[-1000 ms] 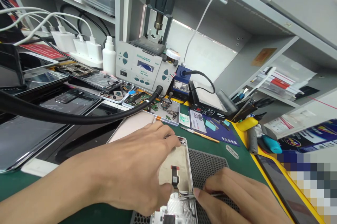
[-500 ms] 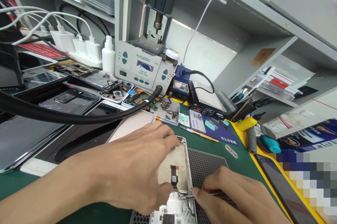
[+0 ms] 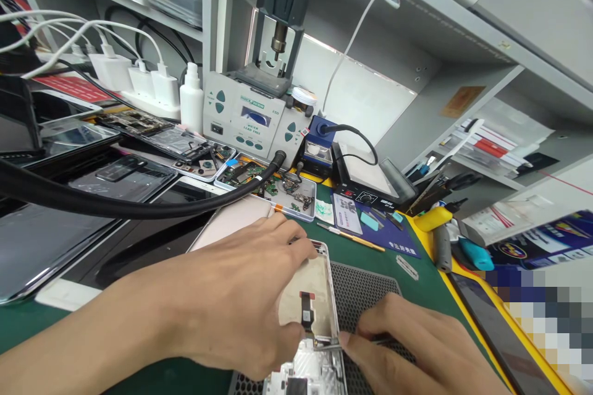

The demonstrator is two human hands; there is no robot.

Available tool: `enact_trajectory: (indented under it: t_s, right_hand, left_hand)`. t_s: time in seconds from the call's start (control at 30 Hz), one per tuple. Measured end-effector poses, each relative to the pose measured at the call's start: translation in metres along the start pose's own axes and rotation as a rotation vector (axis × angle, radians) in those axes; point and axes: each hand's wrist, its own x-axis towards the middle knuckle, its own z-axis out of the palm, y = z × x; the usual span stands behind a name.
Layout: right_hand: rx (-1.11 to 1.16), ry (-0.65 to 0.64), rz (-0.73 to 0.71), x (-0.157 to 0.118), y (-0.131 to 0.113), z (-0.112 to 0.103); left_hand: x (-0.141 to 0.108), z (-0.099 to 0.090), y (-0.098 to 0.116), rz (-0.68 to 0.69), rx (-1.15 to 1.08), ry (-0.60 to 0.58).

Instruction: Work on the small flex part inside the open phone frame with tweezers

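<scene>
An opened phone [image 3: 319, 296] lies on a dark perforated mat [image 3: 365, 287], its inside facing up. It has a silvery rim, a beige bare bay, a black flex cable [image 3: 306, 311] and a silver lower section. My left hand [image 3: 231, 290] grips the phone from the left, with fingers at its far end and the thumb near the flex cable. In my right hand [image 3: 407, 345], metal tweezers [image 3: 328, 347] are pinched between thumb and forefinger. Their tips reach over the phone's right rim, just below the bay. My left hand covers the phone's left edge.
A black hose [image 3: 185, 206] crosses the left side above several phones. Behind stand a rework station [image 3: 252, 114], a parts tray [image 3: 308, 209] and a white bottle [image 3: 191, 98]. A yellow-handled pen-like tool [image 3: 356, 239] and a small blade [image 3: 407, 267] lie on the green mat.
</scene>
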Motion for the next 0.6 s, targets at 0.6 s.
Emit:
enact_trajectory:
  t_s: [0.6]
  right_hand:
    - [0.038, 0.055, 0.058, 0.0039, -0.001, 0.0002]
  left_hand:
    - [-0.0005, 0.006, -0.0101, 0.088, -0.081, 0.08]
